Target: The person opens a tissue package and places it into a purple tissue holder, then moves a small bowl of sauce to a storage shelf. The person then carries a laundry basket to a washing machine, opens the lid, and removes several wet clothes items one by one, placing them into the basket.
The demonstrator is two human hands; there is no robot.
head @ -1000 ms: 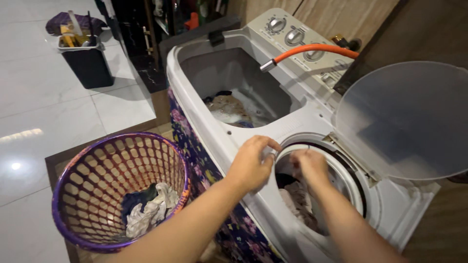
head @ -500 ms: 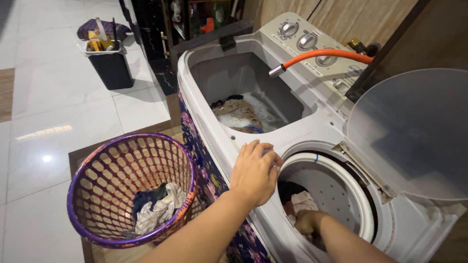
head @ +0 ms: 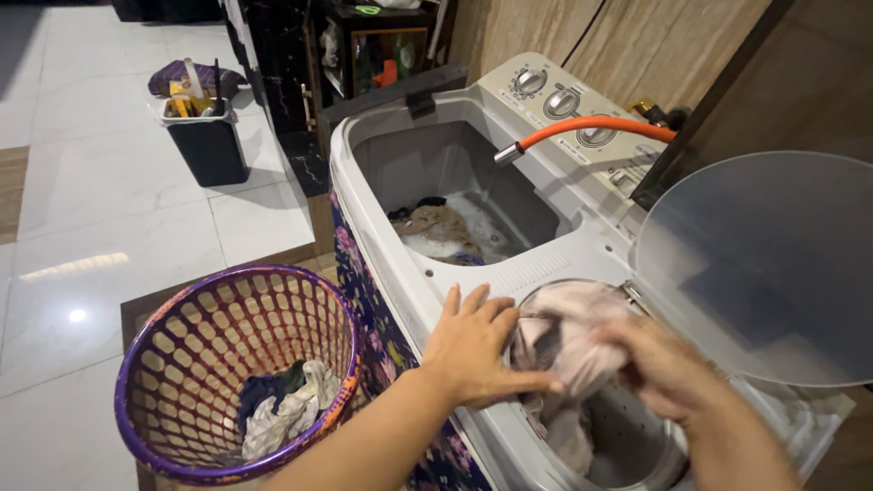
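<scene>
Right hand: I see my right hand (head: 668, 368) raised over the spin tub (head: 627, 445), fingers curled and closed on a wad of pale pinkish cloth (head: 568, 332); motion blur hides the exact pinch
Left hand: my left hand (head: 473, 350) lies flat on the washer's front rim beside the tub mouth, fingers spread and extended, fingertips touching the edge of the same cloth
Cloth: it hangs half out of the tub, its top bunched above the opening and a tail trailing down inside
Tub lid: the translucent lid (head: 755, 264) stands open, hinged back to the right
Wash side: the wash compartment (head: 446, 182) holds soapy water and a brownish garment (head: 435, 227); an orange hose (head: 582, 127) reaches over it
Basket: the purple laundry basket (head: 182, 436) sits on the floor just left of the machine, with only a few white and dark pieces (head: 277, 409) at its bottom
Done, as I judge: a small part of the load is already in the basket and one piece is lifted clear of the spinner
Left, as I judge: this cloth is not yet in the basket, I cannot tell what else lies under it in the tub, and the soaking garments are untouched
</scene>
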